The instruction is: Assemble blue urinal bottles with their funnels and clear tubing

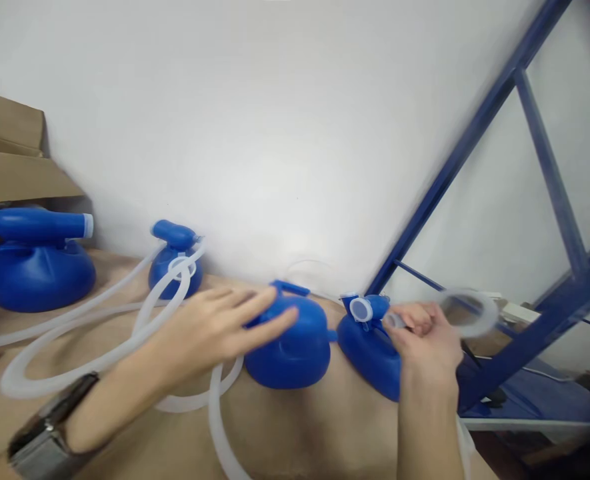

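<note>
My left hand [229, 323], with a dark watch [55, 427] on its wrist, reaches over the left side of a blue plastic bottle [292, 347]. Its fingers are stretched out and apart; whether they touch the bottle I cannot tell. At the right, my right hand [427, 333] is closed around a translucent white hose [397, 321], whose end pokes out towards the left. A blurred loop of the hose rises behind that hand. Just left of it sits another blue bottle [367, 353] with a white round cap [361, 309], partly covered by my forearm.
Two more blue bottles stand at the left, one large [39, 277] and one farther back [175, 267]. Coiled white tubing [75, 380] lies across the brown tabletop [335, 433]. Cardboard [15, 173] is at the far left, a blue metal frame [455, 167] at the right, a white wall [275, 133] behind.
</note>
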`<state>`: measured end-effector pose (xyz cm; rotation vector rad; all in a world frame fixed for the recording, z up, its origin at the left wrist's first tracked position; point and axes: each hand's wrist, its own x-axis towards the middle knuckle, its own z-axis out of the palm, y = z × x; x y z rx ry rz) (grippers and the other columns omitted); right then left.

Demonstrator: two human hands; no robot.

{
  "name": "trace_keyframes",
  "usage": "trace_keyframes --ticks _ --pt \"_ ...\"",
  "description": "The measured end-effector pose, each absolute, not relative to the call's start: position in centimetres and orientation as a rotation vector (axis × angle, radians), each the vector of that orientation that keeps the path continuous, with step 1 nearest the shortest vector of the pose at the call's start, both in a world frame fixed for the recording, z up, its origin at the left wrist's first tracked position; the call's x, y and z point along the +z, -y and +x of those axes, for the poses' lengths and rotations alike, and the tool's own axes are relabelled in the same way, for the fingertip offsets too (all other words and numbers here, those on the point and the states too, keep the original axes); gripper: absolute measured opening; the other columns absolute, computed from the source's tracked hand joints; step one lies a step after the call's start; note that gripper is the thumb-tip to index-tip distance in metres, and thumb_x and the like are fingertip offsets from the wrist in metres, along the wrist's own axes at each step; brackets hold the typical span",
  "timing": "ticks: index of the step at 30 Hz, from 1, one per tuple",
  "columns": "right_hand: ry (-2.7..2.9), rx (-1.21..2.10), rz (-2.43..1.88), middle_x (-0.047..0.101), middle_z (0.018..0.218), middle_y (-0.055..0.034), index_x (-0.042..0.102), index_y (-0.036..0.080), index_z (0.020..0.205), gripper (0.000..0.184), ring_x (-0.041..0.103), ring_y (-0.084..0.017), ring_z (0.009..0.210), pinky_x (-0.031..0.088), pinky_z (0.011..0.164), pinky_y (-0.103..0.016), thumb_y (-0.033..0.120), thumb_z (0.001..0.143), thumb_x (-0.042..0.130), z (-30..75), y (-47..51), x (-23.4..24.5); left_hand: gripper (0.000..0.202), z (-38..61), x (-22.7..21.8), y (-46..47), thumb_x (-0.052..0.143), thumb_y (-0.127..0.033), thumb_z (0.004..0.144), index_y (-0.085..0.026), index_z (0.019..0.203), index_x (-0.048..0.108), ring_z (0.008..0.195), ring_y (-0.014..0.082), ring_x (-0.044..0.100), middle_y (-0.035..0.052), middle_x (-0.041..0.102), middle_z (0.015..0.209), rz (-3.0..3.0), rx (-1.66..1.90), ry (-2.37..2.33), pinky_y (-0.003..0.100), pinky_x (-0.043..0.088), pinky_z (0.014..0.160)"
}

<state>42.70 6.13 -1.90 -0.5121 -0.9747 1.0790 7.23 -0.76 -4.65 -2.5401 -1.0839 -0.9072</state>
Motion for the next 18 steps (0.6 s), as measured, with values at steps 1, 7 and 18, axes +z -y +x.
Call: trace_keyframes --ticks 1,7,18 --pt "0.948 1.064 -0.497 0.025 0.041 0.0111 0.032 0.023 0.058 0.048 0.029 -0.007 0.033 0.042 0.041 -0.019 0.031 0.093 0.062 43.2 -6.5 -1.9 0.045 6.1 -4.1 0.3 0.039 -0.023 0.106 -0.041 0.144 0.057 0.107 0.027 0.073 0.007 0.066 0.143 -2.486 -0.901 1.157 0.038 0.053 0.089" --pt "0.986 1.062 -0.873 0.069 0.091 -0.0017 0.053 0.03 0.087 0.03 0.074 -0.021 0.095 0.062 0.092 -0.044 0.06 0.091 0.057 39.6 -10.2 -5.3 0.053 2.2 -3.0 -3.1 0.05 -0.063 0.094 -0.02 0.12 0.065 0.089 0.0306 0.074 0.0097 0.077 0.096 -2.382 -0.499 2.073 0.034 0.05 0.07" --pt "1.782 0.871 -1.353 0.081 0.111 -0.0083 0.078 0.023 0.099 0.038 0.068 -0.036 0.119 0.042 0.115 -0.051 0.058 0.089 0.068 34.3 -11.4 -11.5 0.038 2.2 -8.4 -5.2 0.061 -0.034 0.091 -0.007 0.116 0.064 0.101 0.048 0.072 0.0307 0.072 0.109 -2.032 -0.159 2.298 0.048 0.052 0.078"
